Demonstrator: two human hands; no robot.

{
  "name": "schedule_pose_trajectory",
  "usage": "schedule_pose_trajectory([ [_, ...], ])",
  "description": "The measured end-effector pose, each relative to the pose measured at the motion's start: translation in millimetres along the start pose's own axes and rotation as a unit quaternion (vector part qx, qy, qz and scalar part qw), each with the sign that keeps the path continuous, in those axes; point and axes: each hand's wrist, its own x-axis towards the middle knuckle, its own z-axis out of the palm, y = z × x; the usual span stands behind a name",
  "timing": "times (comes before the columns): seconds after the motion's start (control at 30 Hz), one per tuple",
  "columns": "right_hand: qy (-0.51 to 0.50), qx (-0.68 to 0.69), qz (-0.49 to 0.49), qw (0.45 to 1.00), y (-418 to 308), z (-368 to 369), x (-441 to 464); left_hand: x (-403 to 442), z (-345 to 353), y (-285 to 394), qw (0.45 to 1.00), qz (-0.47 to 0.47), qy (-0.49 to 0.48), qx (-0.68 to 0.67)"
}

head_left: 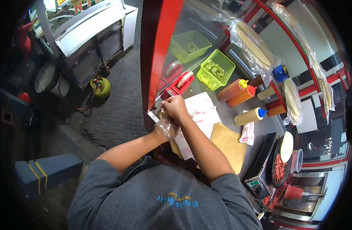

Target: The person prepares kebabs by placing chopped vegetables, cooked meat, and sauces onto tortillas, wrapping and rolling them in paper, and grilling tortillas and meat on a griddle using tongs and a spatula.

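Plastic [170, 131], clear and crumpled, lies about the left hand [163, 126] at the near left end of the desk [266, 128], ahead of the body. The right hand [174, 107] is just beyond the left, its fingers curled, the two close enough to overlap. The right fingers seem to pinch something, but what they pinch is hidden; how the left fingers stand cannot be told either. The plastic's long axis looks to run from the left wrist up toward the right hand, though its folds blur that. The left hand is nearer to it, with the right at its far end. Printed sheets [201, 113] lie just right of both hands, brown paper [228, 147] beyond the right forearm, and the red dispenser [182, 82] straight ahead, nearer the right hand.
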Motion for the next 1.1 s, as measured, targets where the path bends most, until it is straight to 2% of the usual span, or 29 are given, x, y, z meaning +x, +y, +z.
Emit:
schedule_pose_trajectory([
  [0.03, 0.013, -0.109, -0.046, 0.993, 4.2, -7.0, 0.1, -3.8, -17.3, 7.8, 0.973, -0.018, -0.103, 0.208],
  [0.07, -0.010, -0.144, -0.023, 0.989, 14.8, -12.7, 8.5, -2.3, -2.5, 2.5, 0.993, -0.040, -0.028, 0.109],
  [0.1, -0.034, -0.176, 0.003, 0.984, 27.6, -20.0, 17.2, -1.6, 9.0, -3.2, 0.992, -0.025, 0.086, 0.087],
  [0.17, 0.012, -0.081, -0.128, 0.988, 37.2, -57.4, 6.9, 5.2, 11.3, -8.4, 0.946, 0.122, 0.283, 0.105],
  [0.2, 0.022, -0.014, -0.100, 0.995, 30.7, -79.8, -10.8, -2.8, -11.4, 7.2, 0.979, 0.040, 0.178, 0.092],
  [0.23, 0.032, 0.049, -0.076, 0.995, 23.1, -101.8, -25.3, -3.9, -15.6, 11.2, 0.968, 0.053, 0.215, 0.119],
  [0.3, 0.056, 0.152, -0.033, 0.986, 33.6, -127.6, -43.1, -4.5, -16.1, 14.8, 0.981, 0.023, 0.175, 0.083],
  [0.33, 0.071, 0.221, 0.014, 0.973, 38.3, -131.2, -52.9, -5.2, -14.5, 14.2, 0.979, 0.036, 0.192, 0.066],
  [0.5, 0.106, 0.013, 0.122, 0.987, 93.6, -73.1, -93.6, -5.3, -1.2, 5.9, 0.969, 0.066, 0.238, 0.024],
  [0.53, 0.119, 0.039, 0.141, 0.982, 106.3, -61.8, -100.1, -5.7, 4.4, 1.3, 0.968, 0.083, 0.213, 0.104],
  [0.57, 0.132, 0.064, 0.159, 0.976, 114.3, -56.5, -104.8, -3.1, 3.7, 3.1, 0.978, 0.042, 0.187, 0.077],
  [0.6, 0.123, -0.002, 0.179, 0.976, 95.3, -66.8, -116.6, -0.3, 0.8, 7.7, 0.986, 0.001, 0.160, 0.051],
  [0.63, 0.120, 0.067, 0.186, 0.973, 99.9, -65.0, -120.4, 1.2, -0.9, 14.0, 0.990, -0.039, 0.130, 0.024],
  [0.67, 0.117, 0.137, 0.192, 0.965, 105.7, -61.5, -123.2, 1.2, -3.7, 20.6, 0.987, -0.105, 0.077, -0.093],
  [0.7, 0.116, 0.207, 0.194, 0.952, 109.2, -59.8, -125.9, -1.7, -9.7, 30.2, 0.972, -0.098, 0.094, -0.190],
  [0.77, 0.161, 0.332, 0.058, 0.928, 109.6, -56.3, -139.8, -9.7, -22.6, 50.7, 0.914, -0.078, 0.124, -0.378],
  [0.8, 0.180, 0.389, -0.011, 0.904, 107.5, -52.7, -147.1, -11.6, -37.6, 61.9, 0.967, -0.079, 0.121, -0.209],
  [0.83, 0.207, 0.455, -0.032, 0.866, 96.5, -50.1, -152.9, -14.0, -38.9, 64.5, 0.980, -0.001, 0.155, -0.127],
  [0.9, 0.255, 0.579, -0.072, 0.771, 64.3, -44.1, -165.7, -24.3, -38.4, 67.8, 0.964, 0.155, 0.213, 0.042],
  [0.93, 0.249, 0.583, -0.060, 0.771, 51.4, -51.9, -167.7, -23.5, -28.8, 71.5, 0.954, 0.178, 0.235, 0.058],
  [0.97, 0.243, 0.586, -0.049, 0.771, 38.4, -59.8, -169.5, -23.3, -20.9, 75.9, 0.959, 0.129, 0.248, -0.049],
  [1.03, 0.202, 0.451, -0.045, 0.868, 58.5, -70.6, -160.6, -17.5, -17.3, 88.5, 0.930, 0.025, 0.262, -0.257],
  [1.07, 0.202, 0.415, -0.079, 0.883, 72.0, -71.6, -150.6, -3.5, -20.7, 99.2, 0.839, 0.015, 0.367, -0.402],
  [1.1, 0.143, 0.393, -0.112, 0.901, 79.9, -78.6, -145.1, 6.9, -35.8, 95.2, 0.858, 0.064, 0.322, -0.396],
])
